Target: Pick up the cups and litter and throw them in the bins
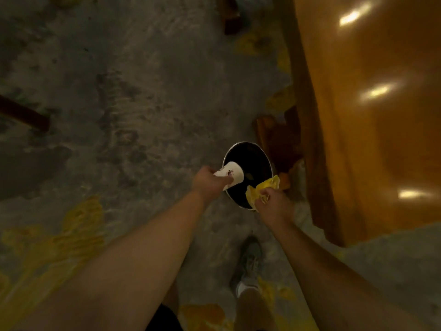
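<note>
A round metal bin point(267, 161) with a dark inside stands on the floor beside a table. My left hand point(207, 181) grips a white paper cup point(235, 173), tipped on its side over the bin's left rim. My right hand point(274, 204) holds a crumpled yellow wrapper point(260, 189) over the bin's near right rim. Both arms reach forward from the bottom of the view.
A glossy orange table point(372, 115) fills the right side, its leg point(279, 137) just behind the bin. The concrete floor point(131, 103) has yellow paint patches. A dark chair leg point(26, 115) is at left, another point(230, 15) at top. My shoe point(248, 266) is below the bin.
</note>
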A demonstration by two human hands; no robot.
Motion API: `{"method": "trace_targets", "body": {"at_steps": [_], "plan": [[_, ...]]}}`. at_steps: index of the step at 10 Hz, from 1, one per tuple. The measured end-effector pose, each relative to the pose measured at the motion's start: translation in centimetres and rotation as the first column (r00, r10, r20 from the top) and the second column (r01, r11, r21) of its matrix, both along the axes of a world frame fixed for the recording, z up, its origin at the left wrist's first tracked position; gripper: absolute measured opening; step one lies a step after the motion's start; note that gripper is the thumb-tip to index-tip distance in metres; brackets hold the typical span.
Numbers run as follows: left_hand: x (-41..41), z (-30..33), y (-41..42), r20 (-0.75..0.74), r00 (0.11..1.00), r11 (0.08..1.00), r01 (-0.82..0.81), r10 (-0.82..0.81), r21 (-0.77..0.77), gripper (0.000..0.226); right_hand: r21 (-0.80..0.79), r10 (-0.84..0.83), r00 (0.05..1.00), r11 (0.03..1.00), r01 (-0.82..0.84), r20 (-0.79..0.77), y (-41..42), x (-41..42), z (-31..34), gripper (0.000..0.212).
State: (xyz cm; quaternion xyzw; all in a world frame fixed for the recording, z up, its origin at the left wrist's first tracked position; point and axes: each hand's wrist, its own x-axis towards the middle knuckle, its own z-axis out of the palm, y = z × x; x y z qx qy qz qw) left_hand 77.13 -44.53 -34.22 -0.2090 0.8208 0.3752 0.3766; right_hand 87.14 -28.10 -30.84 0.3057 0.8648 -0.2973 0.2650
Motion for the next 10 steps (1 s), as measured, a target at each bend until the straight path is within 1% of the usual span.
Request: {"method": "trace_targets", "body": {"at_steps": [1, 2, 3, 4, 5, 6, 7, 8, 9, 10], "plan": [[-1.9, -4.7, 1.9, 0.001, 0.999, 0.998, 0.054, -0.054, 0.027, 0.065, -0.013, -0.086, 0.996, 0.996, 0.086, 0.019, -0.4, -1.1, -4.5, 0.035], [-3.6, -8.3, 3.2, -0.004, 0.999, 0.998, 0.055, -0.055, 0.026, 0.071, -0.017, -0.120, 0.992, 0.993, 0.120, 0.029, -0.6, -2.3, -8.0, 0.034], [-4.6, -10.4, 4.0, -0.016, 0.996, 0.996, 0.085, -0.085, 0.025, 0.082, 0.005, -0.174, 0.984, 0.985, 0.174, 0.048, -0.5, -3.1, -10.2, 0.037], [-5.4, -11.0, 4.1, 0.009, 0.991, 0.991, 0.135, -0.135, 0.027, 0.085, 0.042, -0.169, 0.979, 0.985, 0.165, 0.115, 0.0, -3.6, -11.4, 0.056], [-5.4, -11.2, 3.7, -0.018, 0.982, 0.979, 0.187, -0.186, 0.077, 0.067, 0.031, -0.169, 0.978, 0.986, 0.166, 0.124, 0.1, -3.7, -11.8, 0.061], [-5.1, -10.9, 3.0, -0.060, 0.968, 0.967, 0.248, -0.245, 0.056, 0.050, 0.023, -0.159, 0.981, 0.987, 0.158, 0.109, -0.3, -3.9, -11.6, 0.061], [-5.4, -10.0, 2.0, -0.121, 0.948, 0.954, 0.298, -0.293, 0.023, 0.046, -0.016, -0.164, 0.983, 0.986, 0.166, 0.086, -1.0, -4.4, -10.9, 0.069], [-5.8, -8.5, 0.8, -0.177, 0.933, 0.947, 0.321, -0.313, 0.016, 0.036, -0.025, -0.163, 0.984, 0.986, 0.165, 0.073, -1.8, -4.6, -9.6, 0.068], [-6.2, -6.5, -0.8, -0.267, 0.895, 0.928, 0.373, -0.358, 0.006, 0.032, -0.030, -0.178, 0.983, 0.983, 0.179, 0.034, -2.9, -4.9, -7.4, 0.050], [-6.5, -3.2, -2.2, -0.323, 0.840, 0.893, 0.450, -0.436, -0.035, 0.034, 0.002, -0.192, 0.981, 0.981, 0.192, -0.023, -3.8, -4.9, -4.3, 0.032]]}}
